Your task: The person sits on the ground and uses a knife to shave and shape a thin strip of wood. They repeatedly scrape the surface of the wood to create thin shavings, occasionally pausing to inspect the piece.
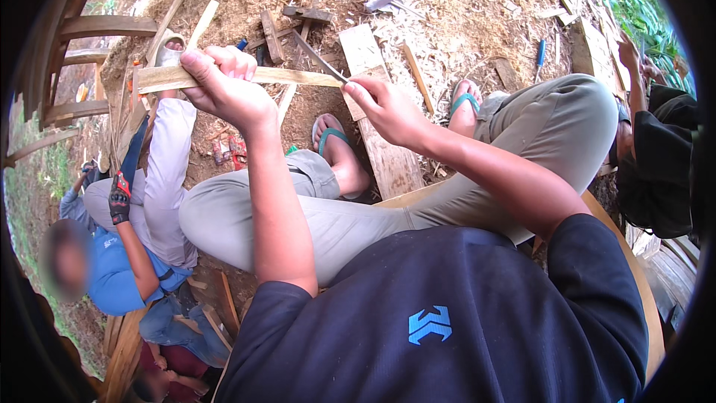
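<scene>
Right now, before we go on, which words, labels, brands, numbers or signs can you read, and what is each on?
No word or number reads clearly.
Dark shirt: angular light-blue emblem, no legible lettering.
Co-worker's blue shirt: small pale mark, too small to read.
Red items on the ground: any print is too blurred to read.
Wooden strip in the left hand, dark blade at the right hand: no lettering visible.

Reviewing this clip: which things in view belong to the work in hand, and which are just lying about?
Apparently in use:
- pale wooden strip, gripped by the left hand
- narrow dark blade, held at the strip's end by the right hand

Apparently just lying about:
- blue-handled tool
- broad plank between the feet
- thin stick
- wood shavings
</scene>
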`<state>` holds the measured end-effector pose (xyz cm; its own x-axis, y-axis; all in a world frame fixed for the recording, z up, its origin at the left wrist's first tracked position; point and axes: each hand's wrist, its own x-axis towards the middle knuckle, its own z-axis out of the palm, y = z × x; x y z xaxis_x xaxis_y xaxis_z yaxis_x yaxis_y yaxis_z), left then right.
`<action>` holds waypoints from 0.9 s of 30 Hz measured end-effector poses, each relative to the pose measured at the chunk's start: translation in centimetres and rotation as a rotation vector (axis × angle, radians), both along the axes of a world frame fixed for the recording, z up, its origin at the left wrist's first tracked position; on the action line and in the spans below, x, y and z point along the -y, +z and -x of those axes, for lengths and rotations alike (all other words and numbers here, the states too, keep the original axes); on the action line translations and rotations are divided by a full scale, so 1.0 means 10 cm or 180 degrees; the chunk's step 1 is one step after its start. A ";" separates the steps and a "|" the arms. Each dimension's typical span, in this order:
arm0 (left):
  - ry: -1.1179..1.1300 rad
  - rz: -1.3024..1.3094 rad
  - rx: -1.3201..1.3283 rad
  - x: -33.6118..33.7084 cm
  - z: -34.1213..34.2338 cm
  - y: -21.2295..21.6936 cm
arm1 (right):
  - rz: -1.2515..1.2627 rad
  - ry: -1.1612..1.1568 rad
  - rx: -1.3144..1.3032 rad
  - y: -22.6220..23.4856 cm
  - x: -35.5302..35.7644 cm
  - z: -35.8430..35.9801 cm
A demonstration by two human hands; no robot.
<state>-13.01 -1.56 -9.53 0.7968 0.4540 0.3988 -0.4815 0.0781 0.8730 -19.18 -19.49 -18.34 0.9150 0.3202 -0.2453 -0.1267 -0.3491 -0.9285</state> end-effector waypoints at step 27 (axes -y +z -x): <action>-0.0303 -0.0237 0.0134 0.10 0.06 0.00 | 0.0076 -0.0241 -0.0142 0.37 0.02 0.15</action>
